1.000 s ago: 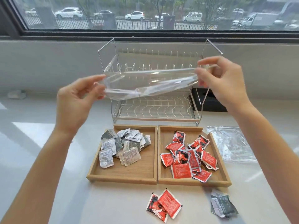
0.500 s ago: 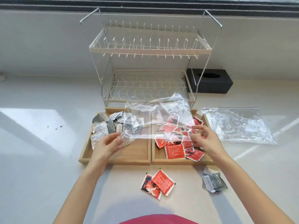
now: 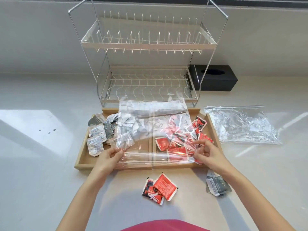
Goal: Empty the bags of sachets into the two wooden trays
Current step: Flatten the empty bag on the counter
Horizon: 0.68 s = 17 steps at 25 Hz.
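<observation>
Two wooden trays sit side by side: the left tray [image 3: 83, 161] holds several grey and white sachets [image 3: 96, 135], the right tray [image 3: 212, 129] holds several red sachets [image 3: 162, 143]. An empty clear plastic bag [image 3: 155, 125] is spread flat low over both trays. My left hand [image 3: 109, 156] pinches its near left corner, my right hand [image 3: 208, 153] its near right edge. A second empty clear bag [image 3: 241, 124] lies on the counter to the right. Loose red sachets [image 3: 160, 189] and loose grey sachets [image 3: 216, 185] lie on the counter in front of the trays.
A two-tier wire dish rack [image 3: 148, 67] stands right behind the trays. A black tissue box [image 3: 215, 79] sits at the back right against the wall. White counter [image 3: 41, 164] stretches to the left and in front.
Both hands brought the clear bag down from chest height in front of the rack to just above the trays, where it is now spread flatter. The view has tilted downward.
</observation>
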Motion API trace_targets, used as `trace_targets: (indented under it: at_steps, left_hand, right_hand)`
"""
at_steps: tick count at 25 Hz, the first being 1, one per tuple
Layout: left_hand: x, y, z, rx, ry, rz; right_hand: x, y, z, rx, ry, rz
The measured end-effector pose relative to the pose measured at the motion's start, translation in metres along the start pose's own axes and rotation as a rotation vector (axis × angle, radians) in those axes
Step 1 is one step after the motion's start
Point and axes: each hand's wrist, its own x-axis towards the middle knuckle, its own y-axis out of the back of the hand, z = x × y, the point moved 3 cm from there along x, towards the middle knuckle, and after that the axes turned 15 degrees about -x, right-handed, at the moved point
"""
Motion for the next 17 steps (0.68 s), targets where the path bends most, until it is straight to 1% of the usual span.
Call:
trace_targets:
  at_steps: [2,3,5,7,10,14,17]
  left_hand:
    - [-0.002,0.0,-0.002,-0.013,0.05,-0.083]
    - [-0.001,0.001,0.0,0.037,0.042,-0.096]
    - [0.003,0.005,0.007,0.17,-0.026,-0.057]
    - [0.008,0.007,0.012,0.204,-0.042,-0.017]
    - [0.02,0.009,0.017,0.187,-0.02,0.031]
    - [0.039,0.007,0.029,0.152,-0.018,0.099]
    - [0.049,0.005,0.034,0.183,-0.034,0.158]
  right_hand:
    - [0.005,0.009,-0.005,0.011,-0.005,0.077]
    - [0.009,0.016,-0.007,0.031,-0.016,0.126]
    - [0.022,0.027,-0.014,0.043,-0.04,0.2]
    - [0.038,0.034,-0.018,0.039,-0.063,0.226]
    - [0.064,0.036,-0.026,0.017,-0.08,0.183]
    - [0.096,0.029,-0.037,-0.081,-0.128,0.055]
    - [0.107,0.022,-0.045,-0.069,-0.134,0.063]
